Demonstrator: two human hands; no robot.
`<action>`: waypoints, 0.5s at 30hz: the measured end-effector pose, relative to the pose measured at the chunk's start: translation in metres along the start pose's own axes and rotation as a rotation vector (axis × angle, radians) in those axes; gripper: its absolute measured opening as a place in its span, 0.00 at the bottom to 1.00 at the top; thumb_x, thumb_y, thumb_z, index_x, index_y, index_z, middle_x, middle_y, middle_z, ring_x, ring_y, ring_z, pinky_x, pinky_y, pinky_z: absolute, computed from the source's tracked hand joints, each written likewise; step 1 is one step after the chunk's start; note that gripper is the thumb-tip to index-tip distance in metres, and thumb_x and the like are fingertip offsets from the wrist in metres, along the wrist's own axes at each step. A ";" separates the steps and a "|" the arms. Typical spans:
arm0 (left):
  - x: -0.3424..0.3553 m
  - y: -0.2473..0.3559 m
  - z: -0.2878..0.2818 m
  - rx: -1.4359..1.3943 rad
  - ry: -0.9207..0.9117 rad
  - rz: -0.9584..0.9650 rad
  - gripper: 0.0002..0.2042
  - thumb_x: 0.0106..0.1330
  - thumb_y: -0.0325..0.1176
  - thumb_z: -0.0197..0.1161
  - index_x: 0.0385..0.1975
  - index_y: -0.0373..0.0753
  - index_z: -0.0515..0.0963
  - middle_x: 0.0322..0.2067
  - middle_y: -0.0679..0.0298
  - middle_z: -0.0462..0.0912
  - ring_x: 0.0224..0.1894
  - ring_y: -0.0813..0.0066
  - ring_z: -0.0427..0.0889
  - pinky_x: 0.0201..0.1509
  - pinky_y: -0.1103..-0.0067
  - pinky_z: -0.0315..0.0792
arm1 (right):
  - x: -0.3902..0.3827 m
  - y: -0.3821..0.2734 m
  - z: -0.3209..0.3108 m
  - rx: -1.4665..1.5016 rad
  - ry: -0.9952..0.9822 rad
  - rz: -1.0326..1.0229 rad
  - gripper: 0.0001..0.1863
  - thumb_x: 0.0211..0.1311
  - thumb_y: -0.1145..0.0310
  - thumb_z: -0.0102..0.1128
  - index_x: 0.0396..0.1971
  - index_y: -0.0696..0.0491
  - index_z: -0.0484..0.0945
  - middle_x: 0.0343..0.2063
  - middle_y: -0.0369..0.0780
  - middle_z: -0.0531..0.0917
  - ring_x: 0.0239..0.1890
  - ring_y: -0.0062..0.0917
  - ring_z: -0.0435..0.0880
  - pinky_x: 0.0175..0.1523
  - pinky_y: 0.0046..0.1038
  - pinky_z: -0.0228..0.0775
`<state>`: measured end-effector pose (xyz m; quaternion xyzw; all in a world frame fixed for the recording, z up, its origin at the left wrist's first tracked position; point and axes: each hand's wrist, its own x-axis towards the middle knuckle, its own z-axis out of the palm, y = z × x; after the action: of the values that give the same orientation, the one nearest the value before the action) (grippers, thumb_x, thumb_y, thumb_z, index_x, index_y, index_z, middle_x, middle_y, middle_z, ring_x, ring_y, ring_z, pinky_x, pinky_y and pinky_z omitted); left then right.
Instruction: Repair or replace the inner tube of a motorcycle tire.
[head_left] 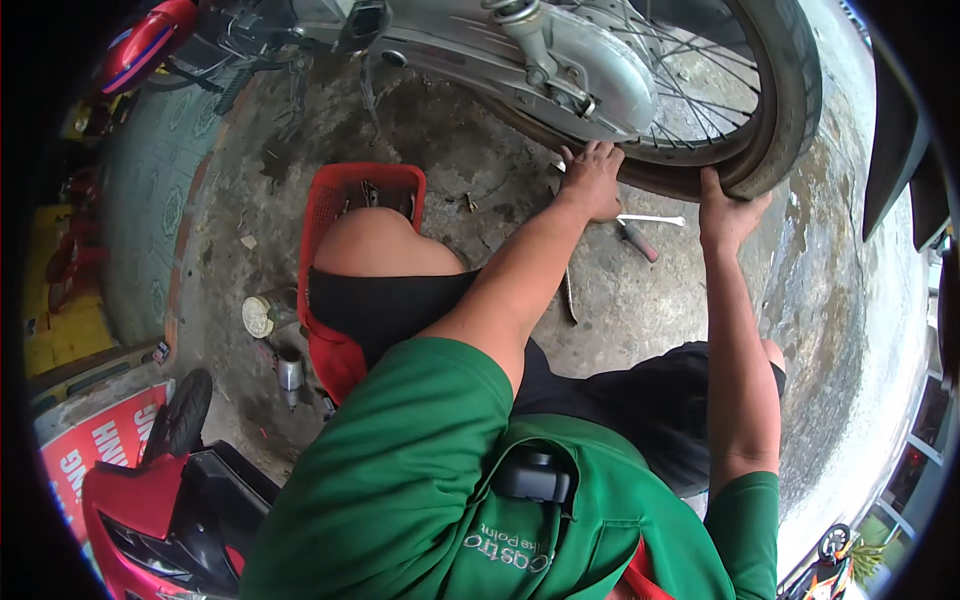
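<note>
A motorcycle's spoked wheel (690, 85), its tyre (795, 120) dark and dusty, stands in front of me at the upper right. My left hand (592, 182) is on the tyre's near lower edge beside the grey metal casing (600, 95), its fingers bent over the rubber. Farther right, my right hand (733, 212) grips the same tyre, thumb on the near side; its other fingers are mostly hidden. On the concrete just below my left hand lie a silver wrench (655, 219) and a tool with a red-and-dark handle (640, 243). A thin metal bar (571, 298) lies nearer me.
A red plastic basket (415, 180) holding metal tools stands beside my bare left knee (375, 243). Left of it are a round tin (258, 316) and a small metal canister (290, 372). A red motorbike (150, 510) is parked at the lower left, near a red sign (75, 480).
</note>
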<state>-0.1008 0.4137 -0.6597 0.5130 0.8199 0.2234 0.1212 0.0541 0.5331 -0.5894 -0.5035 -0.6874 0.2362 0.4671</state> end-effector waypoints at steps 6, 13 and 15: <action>0.008 -0.035 0.004 0.173 -0.035 0.001 0.32 0.45 0.36 0.77 0.54 0.44 0.74 0.57 0.60 0.72 0.67 0.59 0.67 0.69 0.43 0.63 | -0.027 0.034 0.034 0.256 0.007 0.137 0.43 0.50 0.57 0.79 0.60 0.66 0.67 0.54 0.53 0.79 0.54 0.41 0.81 0.64 0.37 0.70; 0.001 -0.061 0.016 0.234 -0.001 -0.069 0.23 0.55 0.30 0.70 0.53 0.45 0.74 0.54 0.61 0.76 0.64 0.60 0.72 0.67 0.43 0.64 | -0.074 0.029 0.024 -0.200 -1.114 0.400 0.29 0.58 0.46 0.71 0.45 0.58 0.81 0.47 0.43 0.83 0.44 0.39 0.84 0.47 0.49 0.77; 0.002 -0.063 0.013 0.235 0.001 -0.078 0.23 0.56 0.29 0.69 0.53 0.45 0.74 0.54 0.61 0.76 0.64 0.60 0.72 0.67 0.44 0.64 | -0.071 -0.032 0.009 -0.487 -1.315 -0.136 0.27 0.58 0.46 0.71 0.43 0.56 0.81 0.48 0.41 0.82 0.51 0.36 0.81 0.51 0.49 0.74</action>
<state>-0.1458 0.3944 -0.7017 0.4914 0.8598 0.1210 0.0682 0.0355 0.4573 -0.5971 -0.3022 -0.8905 0.3013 -0.1575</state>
